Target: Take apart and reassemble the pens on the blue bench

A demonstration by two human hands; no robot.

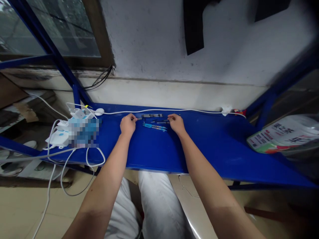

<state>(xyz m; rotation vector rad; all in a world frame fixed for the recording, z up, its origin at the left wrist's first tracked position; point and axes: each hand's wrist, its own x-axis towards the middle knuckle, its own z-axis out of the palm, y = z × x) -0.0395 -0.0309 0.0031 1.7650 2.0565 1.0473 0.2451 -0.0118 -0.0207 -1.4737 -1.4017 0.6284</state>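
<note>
My left hand [128, 125] is closed in a pinch over the blue tabletop [154, 149]. A thin, small piece shows at its fingertips, too small to name. Across from it, my right hand [176, 123] pinches a slim dark pen [160, 122], its pointed end toward the left hand. Between the hands, grey-and-clear pens [152, 115] lie side by side at the back. Nearer to me rests a group of light-blue pens [155, 127]. Small dark bits by the left fingertips are too tiny to make out.
White power strips and cables [59, 132] crowd the table's left end, partly blurred out. A white cord [149, 110] runs along the back edge. On the right lies a large plastic-wrapped package [284, 134]; a small red packet [239, 111] sits behind it.
</note>
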